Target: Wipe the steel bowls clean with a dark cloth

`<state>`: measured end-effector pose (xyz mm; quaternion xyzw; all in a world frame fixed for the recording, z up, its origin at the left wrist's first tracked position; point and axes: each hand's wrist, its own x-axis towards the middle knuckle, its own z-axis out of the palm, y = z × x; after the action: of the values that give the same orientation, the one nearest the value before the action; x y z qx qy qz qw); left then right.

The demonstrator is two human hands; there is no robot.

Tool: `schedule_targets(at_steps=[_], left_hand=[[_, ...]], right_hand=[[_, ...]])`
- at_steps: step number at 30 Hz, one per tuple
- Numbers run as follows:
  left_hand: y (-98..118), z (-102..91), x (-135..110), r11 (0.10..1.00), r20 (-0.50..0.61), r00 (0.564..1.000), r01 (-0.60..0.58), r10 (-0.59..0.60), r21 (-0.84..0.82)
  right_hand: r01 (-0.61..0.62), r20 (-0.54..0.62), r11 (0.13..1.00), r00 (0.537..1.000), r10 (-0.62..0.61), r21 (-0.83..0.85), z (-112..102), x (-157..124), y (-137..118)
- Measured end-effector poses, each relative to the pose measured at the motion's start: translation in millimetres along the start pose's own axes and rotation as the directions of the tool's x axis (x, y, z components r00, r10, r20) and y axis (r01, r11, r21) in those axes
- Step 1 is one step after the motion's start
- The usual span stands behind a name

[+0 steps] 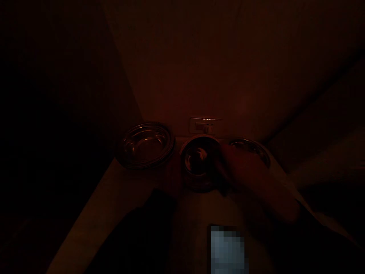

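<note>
The scene is very dark. A round, shiny metal bowl [196, 161] is in the middle, near the back wall, with dark rims below it that may be more bowls. My left hand [172, 175] is dim against its left side, the fingers curled toward the rim. On the other side, my right hand [242, 163] reaches in from the lower right and grips the right edge; its fingertips are lost in shadow. Both hands appear closed on the bowl.
Wide oval metal dishes [145, 146] sit to the left. Another metal dish [256, 146] is partly behind my right hand. A wall socket plate [205, 125] is behind the bowl. A lit, pixelated screen [228, 251] lies near the front of the pale tabletop [88, 213].
</note>
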<state>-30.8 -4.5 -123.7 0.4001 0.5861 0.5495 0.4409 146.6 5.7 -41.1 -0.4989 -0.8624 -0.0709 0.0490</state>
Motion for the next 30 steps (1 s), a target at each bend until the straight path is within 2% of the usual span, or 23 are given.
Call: schedule_targets(at_steps=[2, 5, 9, 11, 14, 16, 18, 22, 25, 27, 30], left_hand=[[0, 0.6, 0, 0.999, 0.033, 0.999, -0.033, 0.034, -0.036], [1, 0.8, -1, 0.997, 0.025, 0.999, -0.039, 0.041, -0.064], [0, -0.5, 0, 1.0, -0.032, 0.999, 0.011, -0.012, -0.026], [0, -0.8, 0, 1.0, -0.056, 0.998, 0.027, -0.028, -0.012], [3, -0.3, 0, 1.0, -0.04, 0.999, 0.005, -0.005, 0.0], [5, 0.5, -1, 0.999, -0.034, 0.999, -0.032, 0.032, 0.016], [7, 1.2, -2, 0.999, -0.025, 0.999, -0.045, 0.046, 0.011], [7, 2.0, -2, 0.999, -0.038, 0.999, -0.032, 0.031, -0.013], [5, 2.0, -1, 0.999, -0.027, 0.999, -0.019, 0.018, -0.048], [3, 2.0, 0, 0.998, -0.038, 0.999, -0.012, 0.009, -0.07], [0, 2.4, 2, 0.997, -0.079, 0.997, -0.024, 0.018, -0.068]], right_hand=[[-0.053, -0.14, 0.998, 0.989, 0.049, -0.024, -2, 1, 1], [0.011, -0.231, 0.998, 0.973, -0.027, -0.069, 8, 0, -5], [0.195, -0.156, 0.979, 0.967, -0.203, -0.064, 28, -1, -25], [0.232, -0.098, 0.973, 0.968, -0.23, 0.01, 32, -3, -33], [0.254, 0.044, 0.949, 0.963, -0.266, 0.187, 28, -8, -36], [0.282, 0.132, 0.911, 0.934, -0.333, 0.301, 20, -14, -31], [0.289, 0.172, 0.883, 0.913, -0.371, 0.369, 12, -20, -24], [0.238, 0.214, 0.879, 0.913, -0.348, 0.413, 2, -23, -15], [0.198, 0.237, 0.878, 0.916, -0.324, 0.437, 10, -19, -14], [0.22, 0.19, 0.889, 0.93, -0.316, 0.401, 21, -17, -14], [0.317, 0.069, 0.912, 0.936, -0.345, 0.26, 35, -17, -15]])
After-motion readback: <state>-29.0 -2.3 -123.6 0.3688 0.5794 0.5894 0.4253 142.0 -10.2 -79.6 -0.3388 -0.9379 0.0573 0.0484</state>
